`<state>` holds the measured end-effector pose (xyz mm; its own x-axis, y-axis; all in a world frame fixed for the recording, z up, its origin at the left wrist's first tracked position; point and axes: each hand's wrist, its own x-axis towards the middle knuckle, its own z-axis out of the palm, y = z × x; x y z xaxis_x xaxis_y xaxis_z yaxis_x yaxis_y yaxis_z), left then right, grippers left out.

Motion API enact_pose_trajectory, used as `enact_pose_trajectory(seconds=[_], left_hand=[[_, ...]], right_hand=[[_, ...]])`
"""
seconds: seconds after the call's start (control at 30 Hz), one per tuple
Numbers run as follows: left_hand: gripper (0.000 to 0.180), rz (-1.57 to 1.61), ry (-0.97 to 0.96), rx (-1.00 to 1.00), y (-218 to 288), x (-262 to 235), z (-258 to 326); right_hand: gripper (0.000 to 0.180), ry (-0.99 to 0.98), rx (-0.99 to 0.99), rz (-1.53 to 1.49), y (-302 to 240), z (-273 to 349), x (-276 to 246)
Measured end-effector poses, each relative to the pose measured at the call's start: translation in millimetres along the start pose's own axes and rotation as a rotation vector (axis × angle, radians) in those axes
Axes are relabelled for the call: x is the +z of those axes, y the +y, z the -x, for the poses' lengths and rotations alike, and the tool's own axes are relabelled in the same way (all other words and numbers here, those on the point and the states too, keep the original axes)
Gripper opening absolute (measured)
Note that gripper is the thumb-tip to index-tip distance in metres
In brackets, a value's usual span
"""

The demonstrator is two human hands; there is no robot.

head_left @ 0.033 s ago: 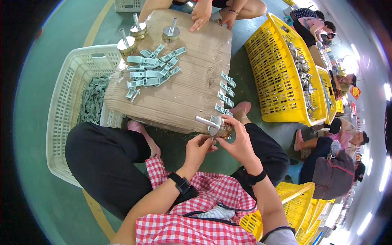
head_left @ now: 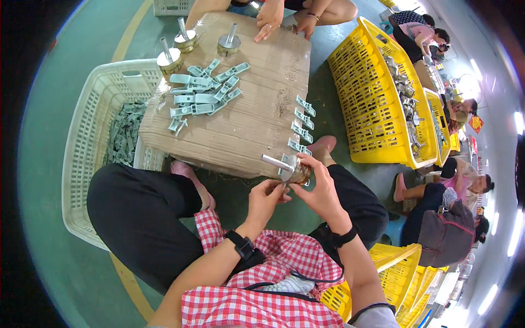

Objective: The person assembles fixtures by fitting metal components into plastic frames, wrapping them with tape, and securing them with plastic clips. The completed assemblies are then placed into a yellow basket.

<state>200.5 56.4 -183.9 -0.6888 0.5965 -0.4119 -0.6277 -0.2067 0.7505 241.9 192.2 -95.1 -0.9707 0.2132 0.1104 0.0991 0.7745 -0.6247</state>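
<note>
Metal cylinder [head_left: 297, 171] held up by cardboard-covered table [head_left: 257, 126]'s near right corner, right hand [head_left: 321, 192] fingers round it; left hand [head_left: 266, 201] fingers narrow (gripping anything? can't tell). Slack grip could drop it; stray knock could spill edge clips [head_left: 302, 132].

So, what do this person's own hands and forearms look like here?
The left hand and right hand are ungloved, and the forearms are uncovered. On the left wrist is a black strap with a squarish, watch-like case; on the right wrist, a black band. A pale grey sleeve with a black edge shows on the right arm, near the lower border.
</note>
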Motion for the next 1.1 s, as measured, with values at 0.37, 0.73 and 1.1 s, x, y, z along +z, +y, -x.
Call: enact_pose_trajectory(seconds=[0.37,0.73,1.1], left_hand=[[0.021,0.039,0.006,0.019,-4.1,-0.8,0.5],[0.021,-0.018,-0.029,-0.018,-0.2,-1.8,2.3],[0.021,-0.006,-0.001,-0.036,0.8,2.1,3.6]], right_hand=[[0.055,-0.034,-0.048,0.008,1.1,-5.2,1.6],[0.056,-0.054,0.068,-0.037,-0.6,-4.4,-1.1],[0.056,-0.062,0.058,0.001,4.8,1.1,-8.4]])
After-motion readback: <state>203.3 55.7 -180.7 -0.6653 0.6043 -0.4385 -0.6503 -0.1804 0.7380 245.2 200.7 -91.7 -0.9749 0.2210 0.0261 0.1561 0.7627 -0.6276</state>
